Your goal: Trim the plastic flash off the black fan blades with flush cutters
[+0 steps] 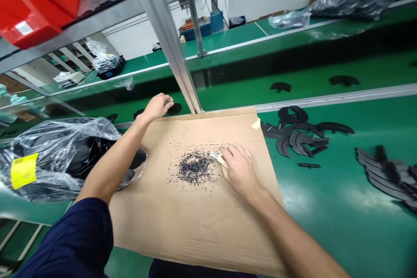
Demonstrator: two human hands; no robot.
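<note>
A brown cardboard sheet (195,208) lies on the green bench in front of me. A small heap of black shavings (194,168) sits at its middle. My right hand (239,169) rests on the sheet just right of the heap, fingers closed round a small pale-handled tool (217,156) whose tip points at the shavings. My left hand (158,105) reaches past the sheet's far left corner, fingers curled at a flat black plastic part (175,108) on the belt; whether it grips the part is unclear.
A clear bag of black parts with a yellow label (48,156) lies at the left. Curved black plastic pieces (298,137) are piled right of the sheet, more (387,173) at the far right. A metal post (169,39) rises behind the sheet. Red bins (32,0) sit overhead.
</note>
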